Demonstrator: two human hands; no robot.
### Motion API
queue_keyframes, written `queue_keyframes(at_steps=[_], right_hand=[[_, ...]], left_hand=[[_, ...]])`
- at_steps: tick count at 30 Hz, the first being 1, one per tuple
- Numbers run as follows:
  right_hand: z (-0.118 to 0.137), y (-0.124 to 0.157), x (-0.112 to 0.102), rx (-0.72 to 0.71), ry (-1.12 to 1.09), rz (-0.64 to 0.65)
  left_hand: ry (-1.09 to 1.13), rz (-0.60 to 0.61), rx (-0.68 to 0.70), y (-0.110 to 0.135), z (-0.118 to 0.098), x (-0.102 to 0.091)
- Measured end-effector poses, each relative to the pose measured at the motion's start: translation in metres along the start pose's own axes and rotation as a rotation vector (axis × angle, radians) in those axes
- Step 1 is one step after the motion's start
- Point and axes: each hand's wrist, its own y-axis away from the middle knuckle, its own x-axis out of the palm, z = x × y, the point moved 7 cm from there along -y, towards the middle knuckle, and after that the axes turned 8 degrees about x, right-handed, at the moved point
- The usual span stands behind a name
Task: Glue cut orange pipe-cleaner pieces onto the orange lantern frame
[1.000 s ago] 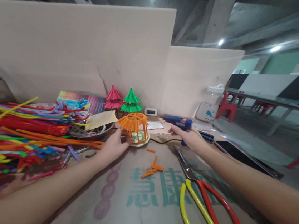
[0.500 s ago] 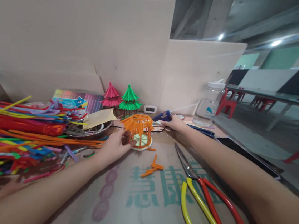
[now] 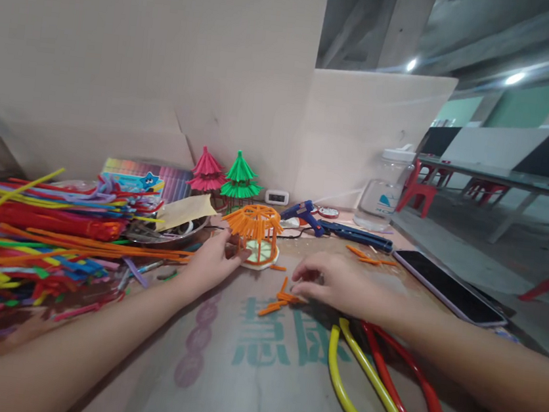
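Observation:
My left hand point(image 3: 216, 257) grips the lower left side of a small orange pavilion model point(image 3: 254, 225), its fingers closed around a post near the pale round base point(image 3: 260, 253). Just right of it, my right hand point(image 3: 328, 279) hovers with curled fingers beside several short orange pipe-cleaner pieces point(image 3: 284, 298); whether its fingertips touch one is hard to see. Under my right hand and forearm lie scissors with yellow and red handles point(image 3: 367, 382), their blades hidden. A blue glue gun point(image 3: 304, 215) rests behind the model.
Bundles of colourful pipe cleaners point(image 3: 38, 232) cover the left side. Behind stand a pink tower model point(image 3: 207, 173), a green tower model point(image 3: 240, 179) and a small clock point(image 3: 276, 197). A water bottle point(image 3: 382, 192) and a phone point(image 3: 448, 288) are on the right.
My right hand has let go of the glue gun and come back toward me, over the scissors blades, to the loose orange pieces. My left hand stays at the model.

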Motion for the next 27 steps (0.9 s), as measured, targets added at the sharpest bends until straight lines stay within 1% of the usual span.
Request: queue_keyframes(at_steps=[3,6,9,12,15,17,20,24,27], right_hand=[[0.012,0.006,0.015,-0.039,-0.041,0.093],[0.012,0.007,0.021,-0.048,-0.020,0.112],[0.008,0.008,0.018,0.025,-0.068,0.088],[0.007,0.009,0.011,0.100,-0.177,0.021],[0.006,0.008,0.004,0.136,-0.369,-0.069],[0.004,0.006,0.004,0.170,-0.522,-0.093],[0.001,0.003,0.009,0.218,-0.668,-0.065],[0.001,0.004,0.014,0.274,-0.703,0.006],[0.005,0.004,0.013,0.269,-0.747,0.035]], left_hand=[[0.001,-0.001,-0.005,0.000,-0.002,-0.001],[-0.012,-0.002,0.006,-0.001,-0.004,-0.001],[-0.049,-0.019,0.010,-0.001,-0.004,-0.002],[-0.030,-0.035,0.009,0.000,-0.003,-0.003],[0.014,-0.050,0.007,0.001,-0.003,-0.003],[0.011,-0.053,0.004,0.001,-0.003,-0.004],[0.005,-0.054,0.003,0.001,-0.004,-0.005],[0.013,-0.053,0.000,0.000,-0.005,-0.005],[0.021,-0.054,-0.011,0.001,-0.004,-0.005]])
